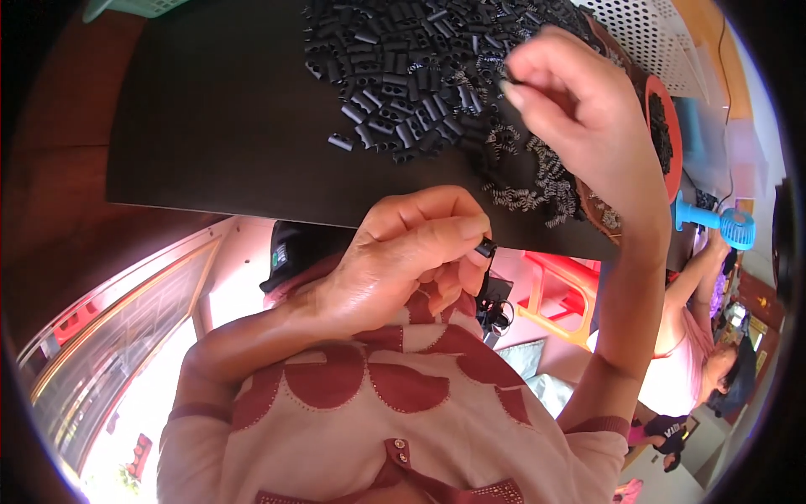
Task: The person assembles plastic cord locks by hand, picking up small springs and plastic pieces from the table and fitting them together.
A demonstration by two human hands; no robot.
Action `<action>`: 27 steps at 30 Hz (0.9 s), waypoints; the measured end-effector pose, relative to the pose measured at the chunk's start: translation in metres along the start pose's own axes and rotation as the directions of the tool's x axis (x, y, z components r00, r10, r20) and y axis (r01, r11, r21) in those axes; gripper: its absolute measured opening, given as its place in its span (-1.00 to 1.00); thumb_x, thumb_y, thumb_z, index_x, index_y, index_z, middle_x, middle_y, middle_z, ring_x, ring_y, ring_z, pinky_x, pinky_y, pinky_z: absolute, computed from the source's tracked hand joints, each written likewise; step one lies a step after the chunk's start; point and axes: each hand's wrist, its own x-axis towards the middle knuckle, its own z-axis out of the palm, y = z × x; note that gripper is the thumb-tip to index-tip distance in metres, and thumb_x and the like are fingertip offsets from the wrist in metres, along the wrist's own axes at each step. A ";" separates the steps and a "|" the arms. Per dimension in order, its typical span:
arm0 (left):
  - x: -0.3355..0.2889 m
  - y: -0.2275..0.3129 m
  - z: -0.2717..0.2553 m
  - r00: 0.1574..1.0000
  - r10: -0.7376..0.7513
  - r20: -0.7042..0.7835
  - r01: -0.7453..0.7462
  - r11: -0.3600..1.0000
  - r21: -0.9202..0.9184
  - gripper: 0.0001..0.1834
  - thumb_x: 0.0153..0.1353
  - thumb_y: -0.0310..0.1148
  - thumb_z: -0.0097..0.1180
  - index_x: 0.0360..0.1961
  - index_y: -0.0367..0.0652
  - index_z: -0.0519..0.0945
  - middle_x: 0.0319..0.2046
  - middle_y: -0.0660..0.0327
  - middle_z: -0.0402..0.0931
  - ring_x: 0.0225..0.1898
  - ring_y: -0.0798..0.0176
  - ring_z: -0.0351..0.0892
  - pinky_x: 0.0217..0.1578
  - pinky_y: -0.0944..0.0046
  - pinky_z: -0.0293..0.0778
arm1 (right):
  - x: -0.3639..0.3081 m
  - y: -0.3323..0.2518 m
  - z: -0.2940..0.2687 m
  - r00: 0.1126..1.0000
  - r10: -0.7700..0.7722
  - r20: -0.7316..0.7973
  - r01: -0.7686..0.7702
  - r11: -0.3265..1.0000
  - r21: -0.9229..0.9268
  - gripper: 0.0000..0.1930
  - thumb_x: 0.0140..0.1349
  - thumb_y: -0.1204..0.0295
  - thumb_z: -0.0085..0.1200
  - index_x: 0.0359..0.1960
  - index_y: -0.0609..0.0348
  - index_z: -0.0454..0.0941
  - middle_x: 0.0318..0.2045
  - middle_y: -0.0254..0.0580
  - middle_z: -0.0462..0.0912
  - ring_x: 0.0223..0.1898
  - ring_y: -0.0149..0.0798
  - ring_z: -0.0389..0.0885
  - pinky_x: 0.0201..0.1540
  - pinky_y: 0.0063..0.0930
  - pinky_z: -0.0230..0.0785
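Holds one black cylinder [485, 247], short, smooth and dull-surfaced, pinched between thumb and fingers of the left hand [420, 244], just off the near edge of the dark, flat table [218, 118]. Curls the right hand [579, 97] at the right part of the heap, thumb and forefinger drawn close together; cannot tell, from blurred fingertips, whether holding anything.

Piled on the table: black cylinders [403, 92] of similar shape, some with round holes, too many to count; one stray cylinder [340, 142] at the left margin. Strewn below the right hand: thin, shiny coil springs [516, 198], likewise beyond counting.

Farther right, one orange-red basin [674, 160] with dark contents, one white perforated basket [646, 34], one blue fan [737, 228] with a ribbed round head. Below the table, one red plastic stool [558, 298]. In the background, at least two people, one in a dark shirt [670, 430] with pale lettering.
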 end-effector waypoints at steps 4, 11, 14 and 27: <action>-0.009 0.002 -0.003 0.999 0.038 -0.011 -0.038 0.999 0.030 -0.72 0.32 -0.28 -0.06 -0.38 -0.33 0.40 -0.54 0.06 0.44 -0.65 0.34 0.33 -0.65 0.38 0.25 | 0.050 -0.030 0.023 0.961 -0.179 0.210 0.196 0.979 -0.064 -0.91 0.17 0.50 0.00 -0.36 0.29 0.45 -0.39 -0.03 0.50 -0.34 0.03 0.52 -0.27 -0.23 0.39; -0.020 0.000 -0.008 0.999 0.028 -0.030 -0.026 0.996 0.083 -0.73 0.32 -0.28 -0.06 -0.36 -0.31 0.44 -0.53 0.12 0.46 -0.62 0.39 0.31 -0.62 0.41 0.24 | 0.114 -0.065 0.060 0.911 -0.122 0.393 0.191 0.971 -0.142 -0.84 0.15 0.51 -0.06 -0.40 0.42 0.49 -0.44 0.18 0.56 -0.31 0.14 0.56 -0.25 -0.15 0.43; -0.022 -0.001 -0.012 1.000 -0.013 0.019 0.012 0.997 0.076 -0.75 0.32 -0.29 -0.07 -0.33 -0.31 0.45 -0.53 0.12 0.47 -0.62 0.40 0.31 -0.61 0.40 0.24 | 0.115 -0.066 0.057 0.917 -0.143 0.373 0.219 0.961 -0.169 -0.84 0.16 0.52 -0.06 -0.38 0.42 0.51 -0.45 0.18 0.57 -0.33 0.11 0.58 -0.27 -0.18 0.43; -0.020 -0.006 -0.021 0.994 -0.104 0.042 0.100 0.992 0.079 -0.75 0.33 -0.28 -0.07 -0.31 -0.29 0.46 -0.54 0.11 0.47 -0.62 0.40 0.32 -0.60 0.39 0.25 | -0.016 -0.021 0.033 0.981 -0.076 0.177 0.117 0.966 -0.230 -0.73 0.05 0.64 0.15 -0.18 0.17 0.57 -0.33 -0.20 0.44 -0.38 -0.20 0.49 -0.32 -0.46 0.35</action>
